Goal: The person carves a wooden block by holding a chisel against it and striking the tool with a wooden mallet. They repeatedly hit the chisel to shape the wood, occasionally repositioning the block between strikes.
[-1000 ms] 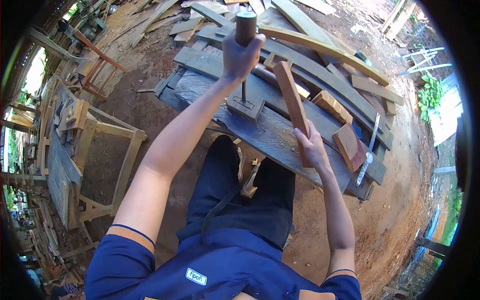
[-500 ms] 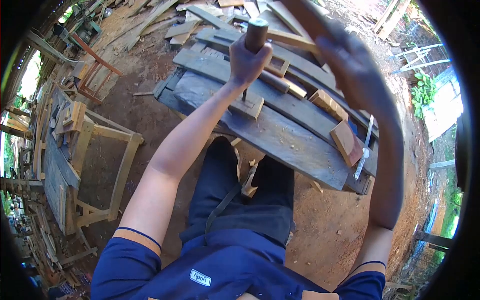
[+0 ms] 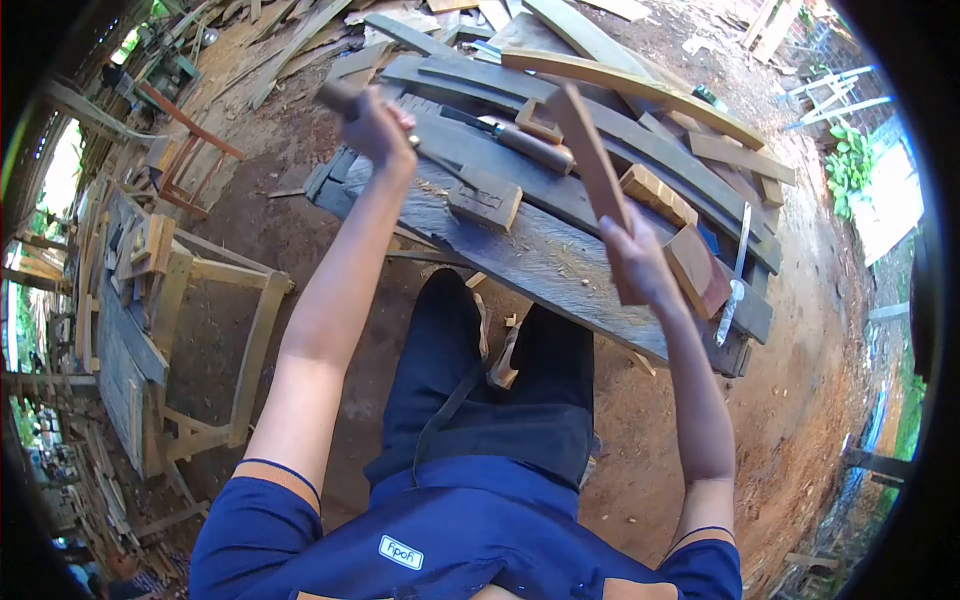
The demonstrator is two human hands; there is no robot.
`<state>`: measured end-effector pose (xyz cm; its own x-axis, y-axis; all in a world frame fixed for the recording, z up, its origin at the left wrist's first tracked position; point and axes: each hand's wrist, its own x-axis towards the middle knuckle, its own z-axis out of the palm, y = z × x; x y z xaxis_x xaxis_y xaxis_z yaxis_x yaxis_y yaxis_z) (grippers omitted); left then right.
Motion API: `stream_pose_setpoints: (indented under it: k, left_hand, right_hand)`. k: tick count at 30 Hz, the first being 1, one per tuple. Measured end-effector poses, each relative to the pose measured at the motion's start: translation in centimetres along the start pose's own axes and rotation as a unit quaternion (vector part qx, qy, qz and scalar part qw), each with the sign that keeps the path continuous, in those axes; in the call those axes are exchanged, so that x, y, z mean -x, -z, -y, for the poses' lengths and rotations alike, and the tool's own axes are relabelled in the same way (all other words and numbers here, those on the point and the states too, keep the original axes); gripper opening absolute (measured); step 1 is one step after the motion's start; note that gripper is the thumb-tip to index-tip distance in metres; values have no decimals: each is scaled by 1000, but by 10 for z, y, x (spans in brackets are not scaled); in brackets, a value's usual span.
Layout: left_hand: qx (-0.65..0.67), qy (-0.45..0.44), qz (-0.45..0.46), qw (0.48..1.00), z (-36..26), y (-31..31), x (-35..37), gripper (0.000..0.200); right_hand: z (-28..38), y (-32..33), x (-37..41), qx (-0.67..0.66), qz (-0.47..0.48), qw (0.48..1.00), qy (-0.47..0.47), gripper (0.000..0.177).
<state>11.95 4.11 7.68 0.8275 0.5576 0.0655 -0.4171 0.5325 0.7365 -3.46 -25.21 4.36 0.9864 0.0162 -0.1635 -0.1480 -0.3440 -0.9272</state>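
My left hand (image 3: 378, 125) grips the wooden handle of a chisel (image 3: 343, 97). The chisel leans to the left, and its blade runs down to a small dark wooden block (image 3: 486, 199) on the plank workbench (image 3: 545, 265). My right hand (image 3: 634, 262) holds the lower end of a reddish wooden stick (image 3: 590, 160), which points up and away over the bench, right of the block. I stand close against the bench's near edge.
A second chisel (image 3: 520, 138) lies on the bench behind the block. Wood offcuts (image 3: 656, 194) and a reddish block (image 3: 700, 272) sit at the right, beside a metal blade (image 3: 736, 285). Curved planks (image 3: 640, 90) pile at the back. A wooden frame (image 3: 205, 330) stands on the left.
The chisel was upright in the block and now leans left with my left hand. My right hand swung the stick up high, then brought it back down over the bench.
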Motion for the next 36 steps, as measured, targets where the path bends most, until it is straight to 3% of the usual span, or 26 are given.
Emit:
stream_pose_setpoints:
  k: [1, 3, 5, 7, 9, 14, 28, 36]
  left_hand:
    - [12, 9, -42, 999, -4, 5, -2, 21]
    - [-17, 2, -31, 999, -11, 5, 0, 23]
    - [-20, -42, 53, 998, -18, 1, 2, 25]
    - [-39, -39, 93, 994, -18, -7, 5, 25]
    - [-64, -17, 174, 982, -18, -26, 21, 29]
    - [-85, -27, 307, 948, -2, -37, 38, 9]
    - [-105, -20, 318, 942, 8, -44, 49, 11]
    - [-196, -81, 317, 925, 19, -52, 65, 12]
  right_hand:
    - [-18, -3, 2, 10, -5, 1000, -18, 51]
    - [-48, -4, 3, 41, -15, 999, 6, 52]
    - [-46, -6, 10, 37, -18, 998, -45, 50]
    - [-50, -7, 7, 23, -20, 999, -20, 50]
    - [-42, -6, 8, 6, -15, 997, -71, 49]
    - [-54, -7, 7, 4, -28, 998, -50, 50]
    - [-43, -4, 9, -63, -14, 995, -73, 47]
    - [-58, -8, -1, 54, -52, 997, -15, 49]
